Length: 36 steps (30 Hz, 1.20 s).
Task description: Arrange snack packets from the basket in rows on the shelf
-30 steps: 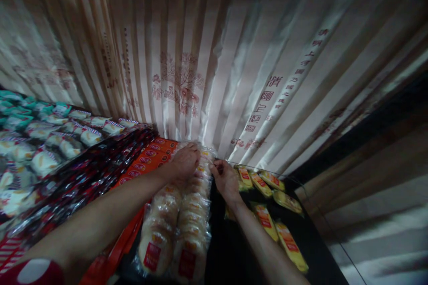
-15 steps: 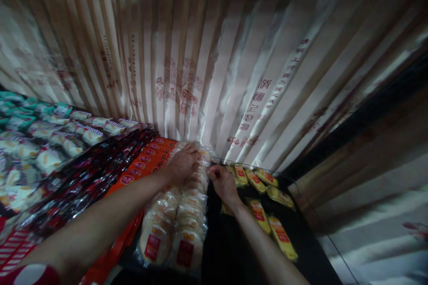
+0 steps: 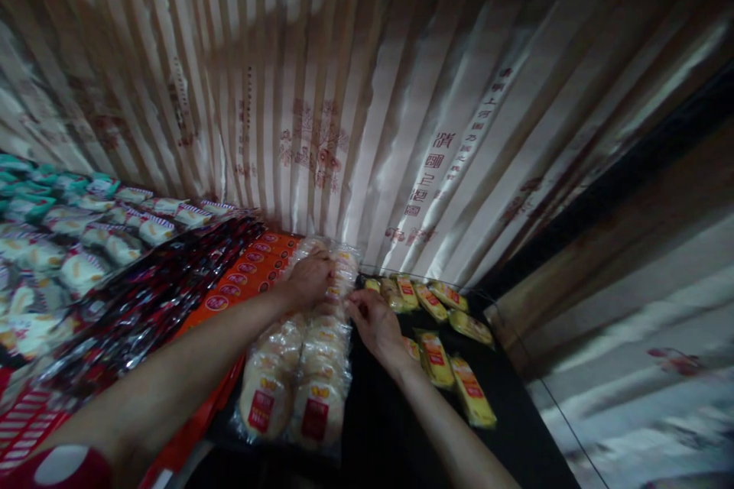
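Clear packs of round rice crackers [image 3: 298,374] with red labels lie in two rows on a dark shelf [image 3: 390,428]. My left hand [image 3: 310,280] rests palm-down on the far end of these packs, fingers curled over a pack. My right hand [image 3: 370,323] is at the right edge of the same rows, its fingers pinching the wrapper of a pack. Just right of it lie several small yellow snack packets [image 3: 436,355] with red labels.
Orange packs [image 3: 246,279] run along the left of the crackers, then dark red packets [image 3: 143,321] and white-and-green snack bags [image 3: 63,244]. A striped cream curtain [image 3: 367,114] with red characters hangs close behind the shelf. The shelf's right edge drops off to a floor.
My right hand has drawn back toward me along the cracker row. The left hand stayed at the far end. The view shifted slightly, bringing the yellow packets closer to centre.
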{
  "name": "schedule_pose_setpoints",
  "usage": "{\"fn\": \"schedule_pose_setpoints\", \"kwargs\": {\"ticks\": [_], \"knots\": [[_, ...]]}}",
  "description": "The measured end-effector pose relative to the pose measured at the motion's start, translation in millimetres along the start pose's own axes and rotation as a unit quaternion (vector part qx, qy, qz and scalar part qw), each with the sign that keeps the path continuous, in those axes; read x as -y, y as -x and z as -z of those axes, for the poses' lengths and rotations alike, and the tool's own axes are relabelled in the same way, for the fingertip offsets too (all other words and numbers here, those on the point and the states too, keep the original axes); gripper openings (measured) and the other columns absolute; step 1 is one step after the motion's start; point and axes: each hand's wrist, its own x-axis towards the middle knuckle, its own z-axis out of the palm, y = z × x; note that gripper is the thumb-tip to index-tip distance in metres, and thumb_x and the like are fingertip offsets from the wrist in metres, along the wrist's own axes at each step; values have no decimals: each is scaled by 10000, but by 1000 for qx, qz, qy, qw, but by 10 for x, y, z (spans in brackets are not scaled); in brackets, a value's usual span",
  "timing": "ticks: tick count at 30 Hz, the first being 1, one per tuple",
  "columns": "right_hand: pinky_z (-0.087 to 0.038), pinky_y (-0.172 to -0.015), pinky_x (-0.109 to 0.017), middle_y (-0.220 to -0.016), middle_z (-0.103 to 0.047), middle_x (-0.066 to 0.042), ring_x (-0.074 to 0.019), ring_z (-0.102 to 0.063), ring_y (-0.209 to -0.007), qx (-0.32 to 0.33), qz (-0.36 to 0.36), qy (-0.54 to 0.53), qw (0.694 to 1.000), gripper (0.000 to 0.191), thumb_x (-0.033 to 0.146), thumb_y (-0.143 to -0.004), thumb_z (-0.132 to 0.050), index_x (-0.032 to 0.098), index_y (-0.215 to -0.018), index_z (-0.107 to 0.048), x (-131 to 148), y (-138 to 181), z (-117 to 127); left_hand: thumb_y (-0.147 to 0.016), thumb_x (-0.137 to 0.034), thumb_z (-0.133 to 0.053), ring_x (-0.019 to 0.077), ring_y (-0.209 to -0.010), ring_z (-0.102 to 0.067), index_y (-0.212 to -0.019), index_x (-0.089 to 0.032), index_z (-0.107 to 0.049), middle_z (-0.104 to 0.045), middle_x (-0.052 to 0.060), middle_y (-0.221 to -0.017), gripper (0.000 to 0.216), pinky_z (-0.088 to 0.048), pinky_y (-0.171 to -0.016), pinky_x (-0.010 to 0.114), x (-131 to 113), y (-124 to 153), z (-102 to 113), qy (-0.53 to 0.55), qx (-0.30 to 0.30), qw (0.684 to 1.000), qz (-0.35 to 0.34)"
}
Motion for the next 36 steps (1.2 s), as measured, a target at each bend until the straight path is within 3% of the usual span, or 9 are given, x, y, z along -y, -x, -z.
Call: {"fn": "schedule_pose_setpoints", "kwargs": {"ticks": [5, 13, 16, 20, 23, 30, 36], "knots": [[-436, -636, -264, -748, -613, -2, -152, -581, -657, 3, -74, -23, 997, 161, 312, -787, -503, 223, -898, -578, -24, 18, -99, -747, -116, -546, 211, -968, -511, -726, -164, -622, -612, 67, -868, 92, -408, -893, 317, 23, 16, -19, 7, 0, 1000, 5], [-373, -593, -248, -720, -624, 1, -158, -584, -667, -35, -96, 52, 993, 101, 250, -805, -467, 231, -752, -551, 89, -41, -19, -794, -147, -501, 203, -961, -515, -829, -160, -607, -606, 59, -897, 112, -407, -896, 327, -60, 78, 77, 12, -24, 999, 24], [-372, -595, -254, -721, -622, -8, -166, -582, -680, -59, -105, 65, 991, 107, 267, -812, -463, 227, -755, -545, 97, -68, -4, -827, -217, -493, 206, -979, -507, -847, -170, -612, -601, 52, -900, 129, -392, -921, 338, -70, 122, 138, 2, -37, 999, -8], [-387, -609, -254, -734, -616, -9, -157, -581, -670, -45, -95, 52, 993, 114, 286, -814, -456, 223, -780, -544, 87, -29, -51, -806, -223, -536, 200, -949, -529, -731, -180, -638, -615, 48, -856, 134, -388, -918, 322, -41, 170, 151, -30, 28, 996, -81], [-403, -603, -260, -804, -620, -30, -163, -586, -685, -62, -97, 34, 993, 188, 373, -804, -473, 210, -871, -539, 119, 59, -39, -780, -220, -567, 209, -935, -536, -718, -168, -648, -622, 66, -856, 114, -396, -901, 320, -38, 185, 115, -55, 30, 995, -80], [-386, -559, -254, -637, -616, 17, -146, -572, -574, 36, -109, 11, 993, 257, 472, -774, -506, 244, -683, -581, 177, 201, 97, -800, -174, -514, 210, -932, -556, -723, -152, -650, -638, 78, -829, 158, -412, -894, 312, -82, 188, 76, -52, 14, 998, -37], [-403, -576, -257, -640, -630, 15, -150, -586, -595, 39, -112, -19, 993, 175, 356, -765, -495, 238, -673, -586, 103, 148, -7, -789, -157, -525, 203, -931, -568, -739, -146, -662, -647, 83, -838, 147, -415, -900, 302, -113, 199, 120, -50, 24, 998, -20]]}}
